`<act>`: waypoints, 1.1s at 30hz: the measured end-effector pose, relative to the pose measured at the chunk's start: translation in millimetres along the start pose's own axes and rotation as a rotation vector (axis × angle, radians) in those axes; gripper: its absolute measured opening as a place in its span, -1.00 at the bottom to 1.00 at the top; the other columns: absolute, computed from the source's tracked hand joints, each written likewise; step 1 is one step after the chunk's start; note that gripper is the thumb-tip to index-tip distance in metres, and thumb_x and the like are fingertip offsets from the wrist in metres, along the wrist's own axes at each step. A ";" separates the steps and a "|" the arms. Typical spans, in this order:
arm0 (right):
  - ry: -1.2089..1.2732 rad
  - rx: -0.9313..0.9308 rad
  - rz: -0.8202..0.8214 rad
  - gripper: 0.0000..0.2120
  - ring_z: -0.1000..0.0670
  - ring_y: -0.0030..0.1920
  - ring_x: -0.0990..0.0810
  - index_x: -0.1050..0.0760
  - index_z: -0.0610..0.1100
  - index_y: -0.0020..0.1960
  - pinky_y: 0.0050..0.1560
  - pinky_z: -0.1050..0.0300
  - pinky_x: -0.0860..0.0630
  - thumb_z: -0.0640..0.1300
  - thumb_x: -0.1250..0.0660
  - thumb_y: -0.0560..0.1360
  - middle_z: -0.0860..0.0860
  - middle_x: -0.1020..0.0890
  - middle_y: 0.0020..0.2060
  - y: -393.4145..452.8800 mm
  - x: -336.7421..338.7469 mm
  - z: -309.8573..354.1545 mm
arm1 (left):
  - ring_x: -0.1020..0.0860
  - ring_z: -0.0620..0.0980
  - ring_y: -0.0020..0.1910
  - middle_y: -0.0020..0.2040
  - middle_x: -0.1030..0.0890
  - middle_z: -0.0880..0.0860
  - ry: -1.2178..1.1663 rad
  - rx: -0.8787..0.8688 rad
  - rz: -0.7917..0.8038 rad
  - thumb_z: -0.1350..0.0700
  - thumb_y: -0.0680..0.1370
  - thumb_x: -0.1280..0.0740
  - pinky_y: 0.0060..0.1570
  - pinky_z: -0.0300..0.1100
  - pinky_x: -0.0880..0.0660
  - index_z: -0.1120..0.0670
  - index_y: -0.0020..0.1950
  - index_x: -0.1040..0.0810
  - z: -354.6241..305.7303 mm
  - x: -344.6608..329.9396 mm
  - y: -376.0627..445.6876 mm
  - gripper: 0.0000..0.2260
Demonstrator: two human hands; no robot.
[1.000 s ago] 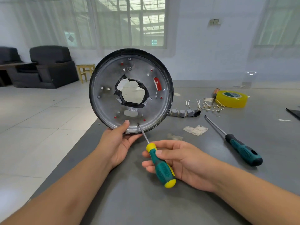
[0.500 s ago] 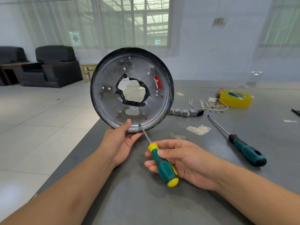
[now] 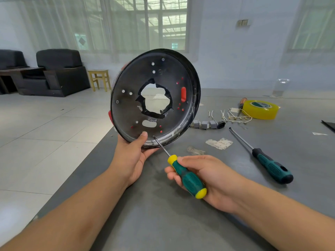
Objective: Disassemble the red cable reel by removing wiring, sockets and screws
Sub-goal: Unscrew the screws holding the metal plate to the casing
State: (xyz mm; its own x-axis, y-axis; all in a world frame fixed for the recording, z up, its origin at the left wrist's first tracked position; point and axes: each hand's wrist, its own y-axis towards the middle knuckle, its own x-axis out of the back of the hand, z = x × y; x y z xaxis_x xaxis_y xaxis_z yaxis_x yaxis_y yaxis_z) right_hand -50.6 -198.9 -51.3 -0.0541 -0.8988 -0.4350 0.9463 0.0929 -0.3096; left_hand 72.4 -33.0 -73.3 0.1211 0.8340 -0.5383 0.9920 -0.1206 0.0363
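Two hands over grey table [image 3: 163,223]: left hand [image 3: 132,158] grips reel [image 3: 155,98], right hand [image 3: 208,180] grips screwdriver [image 3: 188,178].

Bright, even daylight from big curtained windows [image 3: 145,24] at back; glass area slightly blown out. Soft shadows under hands on counter [image 3: 163,223]. Wide-angle bend w/ stretching at edges. Centre sharp, far bkgd a bit hazy.
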 end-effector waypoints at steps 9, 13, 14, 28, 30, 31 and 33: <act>-0.107 -0.044 -0.126 -0.82 0.02 -0.40 -0.59 -0.53 -0.24 0.16 -0.52 0.27 -0.46 -0.13 -0.28 0.68 -0.14 -0.69 -0.21 0.3 -5.8 7.6 | -0.64 0.18 0.31 0.41 -0.60 0.09 0.097 -0.122 -0.010 0.39 0.70 -0.25 -0.05 0.10 -0.72 -0.01 0.53 -0.35 7.2 -3.7 -2.6 -0.53; -0.304 0.058 -0.178 -0.82 0.02 -0.43 -0.52 -0.58 -0.26 0.10 -0.51 0.24 -0.43 -0.14 -0.32 0.66 -0.13 -0.71 -0.23 3.7 -3.4 5.1 | -0.64 0.18 0.31 0.41 -0.59 0.06 0.130 -0.128 -0.023 0.41 0.69 -0.23 0.00 0.17 -0.71 -0.11 0.41 -0.39 8.3 -5.3 -3.7 -0.53; -0.393 0.098 -0.206 -0.83 0.01 -0.43 -0.52 -0.60 -0.26 0.06 -0.48 0.21 -0.44 -0.14 -0.33 0.65 -0.11 -0.72 -0.24 4.8 -2.2 4.0 | -0.64 0.18 0.31 0.41 -0.59 0.05 0.137 -0.130 -0.024 0.41 0.68 -0.23 -0.01 0.16 -0.71 -0.14 0.38 -0.40 8.3 -6.2 -4.4 -0.53; -2.145 0.725 -0.485 -0.80 -0.15 -0.20 -0.65 -0.46 -0.07 0.07 -0.48 0.08 -0.02 -0.29 -0.22 0.50 -0.05 -0.60 -0.13 -15.7 -14.2 -8.4 | -0.68 0.10 0.23 0.41 -0.56 0.04 0.210 -0.198 -0.049 0.42 0.67 -0.22 0.02 0.14 -0.71 -0.04 0.49 -0.32 7.4 -12.6 -16.6 -0.50; -2.283 0.713 -0.587 -0.67 -0.07 -0.43 -0.60 -0.59 -0.08 -0.04 -0.45 0.10 0.22 -0.32 -0.38 0.22 0.00 -0.56 -0.36 -19.8 -18.3 -4.4 | -0.70 0.06 0.19 0.37 -0.57 0.03 0.209 -0.203 -0.076 0.40 0.66 -0.23 -0.01 0.07 -0.72 -0.03 0.48 -0.31 7.5 -12.1 -18.5 -0.52; -2.303 0.754 -0.590 -0.69 -0.07 -0.46 -0.58 -0.59 -0.07 -0.08 -0.45 0.12 0.22 -0.29 -0.45 0.19 0.00 -0.55 -0.39 -18.1 -19.3 -3.8 | -0.70 0.06 0.19 0.36 -0.57 0.02 0.211 -0.202 -0.087 0.40 0.66 -0.24 -0.01 0.06 -0.72 -0.03 0.47 -0.31 8.0 -11.4 -19.5 -0.52; -2.185 0.786 -0.513 -0.83 -0.16 -0.30 -0.63 -0.52 -0.05 0.00 -0.52 0.12 -0.05 -0.15 -0.44 0.43 -0.02 -0.58 -0.26 -11.1 -15.4 -4.6 | -0.69 0.06 0.19 0.35 -0.57 0.01 0.215 -0.189 -0.104 0.38 0.66 -0.25 0.03 0.10 -0.72 -0.04 0.44 -0.31 9.2 -9.9 -21.1 -0.55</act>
State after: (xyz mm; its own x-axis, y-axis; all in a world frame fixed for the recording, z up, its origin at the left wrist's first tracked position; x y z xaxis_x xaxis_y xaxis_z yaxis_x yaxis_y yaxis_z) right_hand -61.7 -184.1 -45.0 -0.4439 0.1986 0.8738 0.8943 0.1599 0.4180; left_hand 50.0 -43.7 -76.5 0.0036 0.9338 -0.3578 0.9859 0.0566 0.1575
